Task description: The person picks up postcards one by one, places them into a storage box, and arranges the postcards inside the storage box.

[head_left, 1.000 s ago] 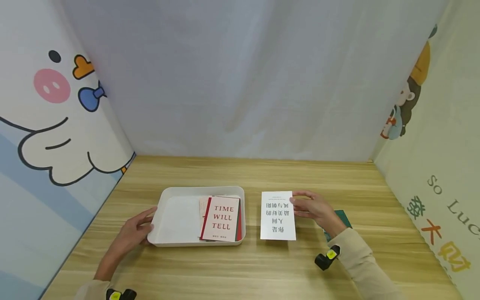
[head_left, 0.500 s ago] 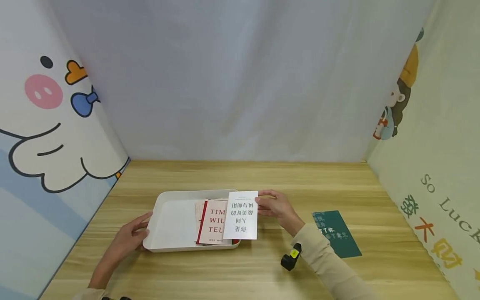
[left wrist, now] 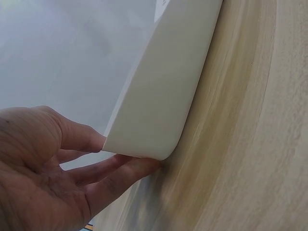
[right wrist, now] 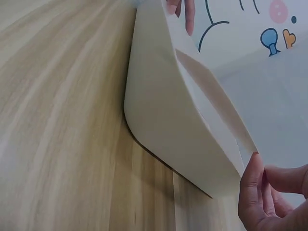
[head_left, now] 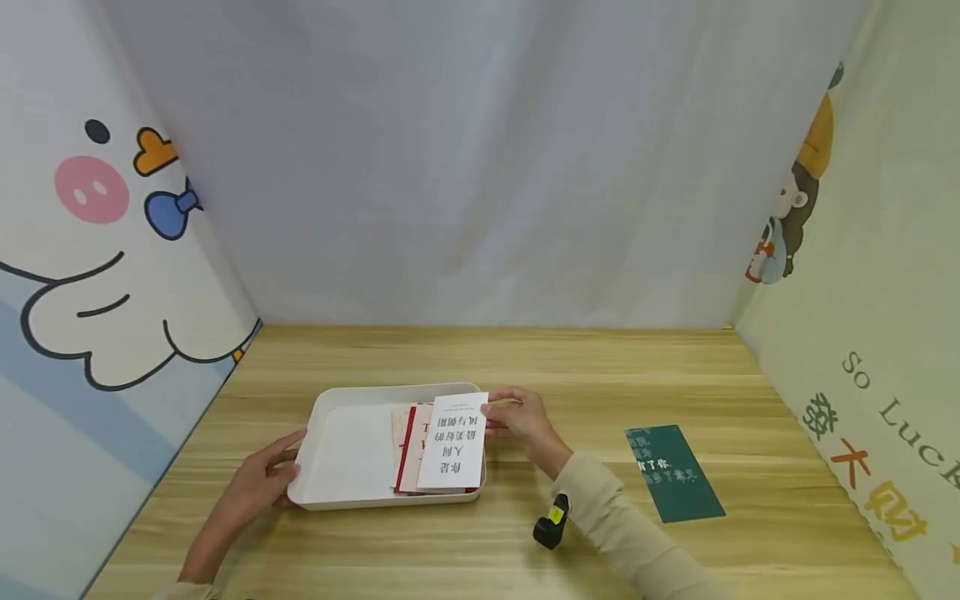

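A white tray point(head_left: 337, 450) lies on the table with several printed cards at its right end. My left hand point(head_left: 258, 479) holds the tray's left end; in the left wrist view the thumb point(left wrist: 86, 137) is on the rim and the fingers reach below the outer wall. Between thumb and fingertips, my right hand point(head_left: 525, 425) pinches a white card point(head_left: 453, 442) with dark Chinese characters by its right edge. This card is over the tray's right end and covers most of a pink card point(head_left: 412, 467) with a red edge. In the right wrist view the white card point(right wrist: 221, 103) shows edge-on above the tray wall.
On the right of the wooden table point(head_left: 570, 358) lies a dark green card point(head_left: 675, 475) with pale writing. A grey-white curtain point(head_left: 487, 167) stands behind, with printed cloths on both sides.
My right hand has carried the white card left, from beside the tray to over its right end, and lowered it. The green card has come into full view. My left hand stays at the tray.
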`<state>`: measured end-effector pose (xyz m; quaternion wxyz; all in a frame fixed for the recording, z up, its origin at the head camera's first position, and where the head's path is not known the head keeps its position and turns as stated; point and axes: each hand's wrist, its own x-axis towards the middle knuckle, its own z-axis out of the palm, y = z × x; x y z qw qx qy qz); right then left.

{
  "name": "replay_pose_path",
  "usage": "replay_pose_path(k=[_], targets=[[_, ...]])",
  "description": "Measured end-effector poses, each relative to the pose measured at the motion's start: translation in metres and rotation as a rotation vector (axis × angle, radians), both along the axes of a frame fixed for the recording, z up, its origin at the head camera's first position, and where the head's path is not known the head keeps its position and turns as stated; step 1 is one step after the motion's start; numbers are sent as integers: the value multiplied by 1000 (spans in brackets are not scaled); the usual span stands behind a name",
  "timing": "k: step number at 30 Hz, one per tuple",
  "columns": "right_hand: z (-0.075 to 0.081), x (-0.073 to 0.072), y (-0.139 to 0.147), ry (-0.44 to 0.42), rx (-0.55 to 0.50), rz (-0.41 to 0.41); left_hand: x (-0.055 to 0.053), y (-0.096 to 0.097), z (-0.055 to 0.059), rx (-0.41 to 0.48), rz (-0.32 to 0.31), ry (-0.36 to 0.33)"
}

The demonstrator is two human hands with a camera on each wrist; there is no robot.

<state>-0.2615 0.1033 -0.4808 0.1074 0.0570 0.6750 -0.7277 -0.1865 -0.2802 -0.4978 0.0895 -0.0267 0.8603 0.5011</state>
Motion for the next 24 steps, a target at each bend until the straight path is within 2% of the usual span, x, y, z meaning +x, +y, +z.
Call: replay_pose_path(k=[7, 12, 19, 24], targets=[[0, 1, -13, 27, 56, -26, 0, 2, 0, -21, 9, 8], [0, 1, -20, 64, 112, -39, 1, 2, 1, -4, 9, -2], [-3, 1, -25, 203, 350, -34, 1, -1, 0, -28, -2, 7], [-5, 1, -22, 246, 486, -56, 0, -1, -1, -42, -7, 13]])
